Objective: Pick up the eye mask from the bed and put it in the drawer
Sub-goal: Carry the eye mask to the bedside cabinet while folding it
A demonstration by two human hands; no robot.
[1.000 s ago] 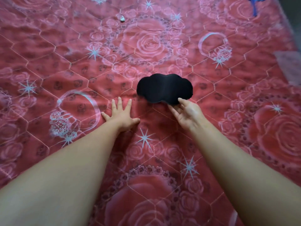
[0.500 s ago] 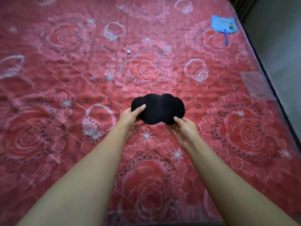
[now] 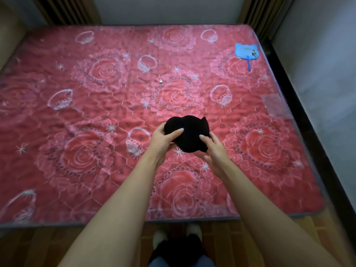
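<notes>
The black eye mask (image 3: 189, 134) is held up above the bed (image 3: 96, 112), bunched or folded between both hands. My left hand (image 3: 162, 142) grips its left side with the thumb across the front. My right hand (image 3: 212, 149) holds its lower right part from below, thumb on the fabric. The bed has a red quilted cover with a rose pattern. No drawer is in view.
A blue cat-shaped hand fan (image 3: 246, 52) lies at the bed's far right corner. A small pale object (image 3: 160, 80) sits mid-bed. A clear plastic sheet (image 3: 275, 106) lies at the right edge. Wooden floor and my feet (image 3: 177, 236) show below; walls and dark bed frame surround.
Both hands took hold of the mask and lifted it off the bed, folding it smaller. The view pulled back, so the whole bed and the floor now show.
</notes>
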